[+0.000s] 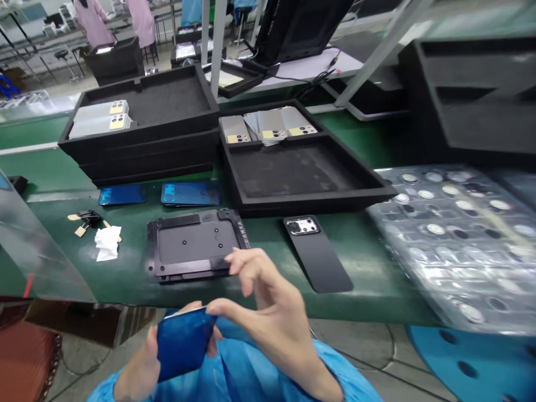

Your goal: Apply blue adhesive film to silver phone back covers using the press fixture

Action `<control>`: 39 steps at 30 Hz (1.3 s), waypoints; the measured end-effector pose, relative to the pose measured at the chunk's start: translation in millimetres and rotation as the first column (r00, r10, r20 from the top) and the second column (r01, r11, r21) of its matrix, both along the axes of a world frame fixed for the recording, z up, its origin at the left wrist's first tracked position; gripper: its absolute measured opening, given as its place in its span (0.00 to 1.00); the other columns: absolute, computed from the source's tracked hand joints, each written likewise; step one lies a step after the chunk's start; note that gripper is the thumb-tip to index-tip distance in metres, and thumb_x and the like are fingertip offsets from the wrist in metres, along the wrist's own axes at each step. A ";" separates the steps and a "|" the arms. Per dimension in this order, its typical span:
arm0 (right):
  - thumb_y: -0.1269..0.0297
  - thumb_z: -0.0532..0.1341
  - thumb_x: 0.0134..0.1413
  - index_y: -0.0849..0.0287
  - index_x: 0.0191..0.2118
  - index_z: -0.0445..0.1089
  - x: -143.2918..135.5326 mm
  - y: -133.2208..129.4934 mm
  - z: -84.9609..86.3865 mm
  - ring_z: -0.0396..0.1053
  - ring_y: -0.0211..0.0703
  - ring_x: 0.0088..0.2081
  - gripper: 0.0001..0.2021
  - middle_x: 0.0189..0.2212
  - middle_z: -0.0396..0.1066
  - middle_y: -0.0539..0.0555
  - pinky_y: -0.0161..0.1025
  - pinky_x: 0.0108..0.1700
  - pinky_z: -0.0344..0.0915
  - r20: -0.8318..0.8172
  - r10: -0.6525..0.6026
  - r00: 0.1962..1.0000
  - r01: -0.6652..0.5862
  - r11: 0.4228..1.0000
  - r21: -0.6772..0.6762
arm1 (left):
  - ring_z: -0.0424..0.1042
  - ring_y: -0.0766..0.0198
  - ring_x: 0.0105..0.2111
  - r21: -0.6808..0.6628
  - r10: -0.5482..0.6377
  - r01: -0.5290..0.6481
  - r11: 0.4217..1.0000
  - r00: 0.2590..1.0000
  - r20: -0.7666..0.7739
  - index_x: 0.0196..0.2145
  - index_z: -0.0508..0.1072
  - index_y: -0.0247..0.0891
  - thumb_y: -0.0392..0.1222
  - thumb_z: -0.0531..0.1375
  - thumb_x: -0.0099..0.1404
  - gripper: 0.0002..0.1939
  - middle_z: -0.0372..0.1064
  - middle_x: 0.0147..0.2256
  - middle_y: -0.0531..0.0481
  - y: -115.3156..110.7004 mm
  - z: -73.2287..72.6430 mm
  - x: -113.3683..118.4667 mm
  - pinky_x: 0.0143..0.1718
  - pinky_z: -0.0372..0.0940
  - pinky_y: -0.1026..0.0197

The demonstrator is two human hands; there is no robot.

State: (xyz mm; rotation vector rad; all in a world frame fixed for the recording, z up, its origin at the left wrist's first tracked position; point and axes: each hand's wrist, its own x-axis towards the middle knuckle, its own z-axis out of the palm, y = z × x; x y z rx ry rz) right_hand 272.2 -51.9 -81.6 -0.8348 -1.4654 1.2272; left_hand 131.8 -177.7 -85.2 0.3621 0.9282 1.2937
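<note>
The left hand (pixel 140 365) is gripping a blue panel (pixel 182 343) from below; the right hand (pixel 268 312) is pinching its top corner. A black jig (pixel 195 245) is lying just beyond, beside a dark cover (pixel 320 257).

Three blue phone back covers show: one held in the hands (pixel 184 343) and two lying flat on the tabletop, one (pixel 122 195) beside the other (pixel 191 194). One black back cover (pixel 318 254) and one black fixture plate (pixel 196 244) also lie there. Two open black foam trays hold silvery covers: two in the left tray (pixel 138 111), about four in the right tray (pixel 301 167).
</note>
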 end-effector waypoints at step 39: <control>0.46 0.58 0.62 0.57 0.26 0.76 -11.7 -51.8 -36.9 0.80 0.50 0.36 0.22 0.25 0.82 0.57 0.39 0.33 0.70 -0.058 0.681 0.730 -0.592 0.588 -0.552 | 0.79 0.55 0.27 -0.327 0.364 -0.310 0.893 0.924 0.118 0.45 0.79 0.30 0.71 0.40 0.69 0.44 0.78 0.32 0.41 36.2 25.2 -39.1 0.27 0.75 0.56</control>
